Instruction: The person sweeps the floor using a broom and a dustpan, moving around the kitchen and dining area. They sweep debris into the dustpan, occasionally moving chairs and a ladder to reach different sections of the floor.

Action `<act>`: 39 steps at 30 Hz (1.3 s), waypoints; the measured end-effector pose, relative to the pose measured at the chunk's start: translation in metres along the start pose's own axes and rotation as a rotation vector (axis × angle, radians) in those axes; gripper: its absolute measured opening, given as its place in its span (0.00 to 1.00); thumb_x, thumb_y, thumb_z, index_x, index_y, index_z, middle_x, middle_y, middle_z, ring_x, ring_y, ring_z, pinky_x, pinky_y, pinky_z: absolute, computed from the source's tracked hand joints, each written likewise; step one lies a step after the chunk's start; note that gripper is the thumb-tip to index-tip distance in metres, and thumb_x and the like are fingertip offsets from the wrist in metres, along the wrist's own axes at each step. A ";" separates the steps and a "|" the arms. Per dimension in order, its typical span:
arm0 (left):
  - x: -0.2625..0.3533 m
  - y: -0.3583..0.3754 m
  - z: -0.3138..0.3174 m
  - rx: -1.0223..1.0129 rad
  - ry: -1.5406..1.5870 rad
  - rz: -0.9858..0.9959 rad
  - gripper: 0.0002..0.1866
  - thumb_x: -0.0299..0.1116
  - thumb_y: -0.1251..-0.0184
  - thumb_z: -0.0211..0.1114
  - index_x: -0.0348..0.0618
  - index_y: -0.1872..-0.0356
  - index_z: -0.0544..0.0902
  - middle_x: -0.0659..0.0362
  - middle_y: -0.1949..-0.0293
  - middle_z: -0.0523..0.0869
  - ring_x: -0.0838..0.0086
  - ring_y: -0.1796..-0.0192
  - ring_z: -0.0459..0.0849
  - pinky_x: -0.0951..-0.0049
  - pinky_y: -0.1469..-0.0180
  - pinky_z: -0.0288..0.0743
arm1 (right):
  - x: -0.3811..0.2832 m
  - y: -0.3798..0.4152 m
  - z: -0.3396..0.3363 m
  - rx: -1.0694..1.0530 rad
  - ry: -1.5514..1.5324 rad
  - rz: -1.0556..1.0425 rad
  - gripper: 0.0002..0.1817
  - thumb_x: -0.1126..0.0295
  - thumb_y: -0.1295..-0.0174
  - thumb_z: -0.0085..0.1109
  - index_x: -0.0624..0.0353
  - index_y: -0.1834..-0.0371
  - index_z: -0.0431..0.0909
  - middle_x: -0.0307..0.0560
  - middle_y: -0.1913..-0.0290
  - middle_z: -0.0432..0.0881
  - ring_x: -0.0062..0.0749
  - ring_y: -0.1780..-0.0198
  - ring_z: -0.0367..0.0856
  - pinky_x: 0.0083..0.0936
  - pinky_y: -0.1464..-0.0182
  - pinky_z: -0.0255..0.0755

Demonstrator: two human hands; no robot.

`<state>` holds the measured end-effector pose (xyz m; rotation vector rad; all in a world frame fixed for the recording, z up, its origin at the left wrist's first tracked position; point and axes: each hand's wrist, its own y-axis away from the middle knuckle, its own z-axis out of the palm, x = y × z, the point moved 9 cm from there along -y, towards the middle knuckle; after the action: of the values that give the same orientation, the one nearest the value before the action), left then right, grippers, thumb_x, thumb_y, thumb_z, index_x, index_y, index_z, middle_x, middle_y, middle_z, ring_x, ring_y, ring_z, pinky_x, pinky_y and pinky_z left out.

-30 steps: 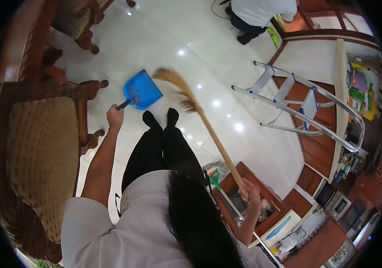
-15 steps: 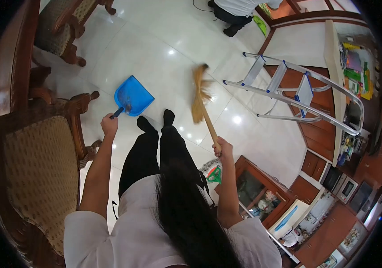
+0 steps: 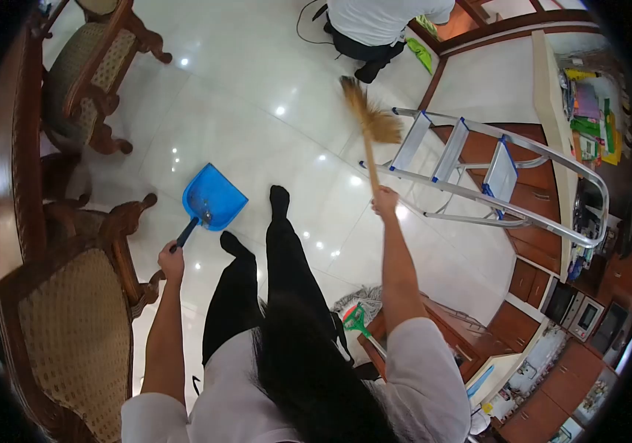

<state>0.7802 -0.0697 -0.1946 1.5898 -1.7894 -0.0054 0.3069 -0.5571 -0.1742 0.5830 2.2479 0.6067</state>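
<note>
My left hand (image 3: 171, 261) is closed round the dark handle of a blue dustpan (image 3: 220, 193), whose pan holds some grey debris. The dustpan is low over or on the tiled floor, just ahead of my left foot. With my right hand (image 3: 385, 202) I grip the wooden handle of a broom (image 3: 372, 117). Its straw bristles are fanned out near the foot of the aluminium step ladder, well away from the dustpan. Whether the bristles touch the floor I cannot tell.
A step ladder (image 3: 478, 159) stands at the right by brown cabinets. Carved wooden chairs (image 3: 72, 336) line the left. Another person (image 3: 382, 26) crouches at the top, near a cable and a green cloth (image 3: 419, 55). A mop (image 3: 359, 317) is behind my right side.
The broom has swung forward and right, towards the ladder, with my right arm stretched further out. My left hand and the dustpan appear lower in view. My left foot has shifted back relative to my right.
</note>
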 end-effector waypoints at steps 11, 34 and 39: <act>0.078 -0.009 0.028 0.118 -0.022 -0.024 0.13 0.27 0.58 0.58 0.39 0.67 0.81 0.48 0.72 0.81 0.60 0.67 0.81 0.67 0.60 0.73 | 0.006 0.137 0.086 -0.681 -0.321 0.008 0.14 0.70 0.50 0.52 0.66 0.61 0.74 0.44 0.81 0.77 0.23 0.79 0.75 0.19 0.78 0.69; 0.073 0.014 0.023 0.321 0.136 -0.295 0.14 0.23 0.62 0.57 0.35 0.69 0.81 0.45 0.71 0.81 0.59 0.65 0.81 0.68 0.59 0.73 | -0.044 0.084 0.142 -0.595 0.288 0.024 0.12 0.64 0.51 0.52 0.64 0.77 0.77 0.46 0.85 0.75 0.29 0.88 0.71 0.25 0.86 0.65; 0.067 0.001 0.033 0.227 0.109 -0.248 0.14 0.24 0.62 0.58 0.35 0.68 0.81 0.45 0.70 0.81 0.59 0.65 0.81 0.68 0.58 0.73 | -0.056 0.085 0.055 -0.792 0.081 -0.025 0.13 0.72 0.53 0.57 0.61 0.62 0.77 0.43 0.78 0.77 0.21 0.81 0.74 0.15 0.85 0.63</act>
<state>0.7646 -0.1420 -0.1838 1.9273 -1.5428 0.1694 0.4025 -0.5085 -0.1302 0.1247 1.8574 1.4191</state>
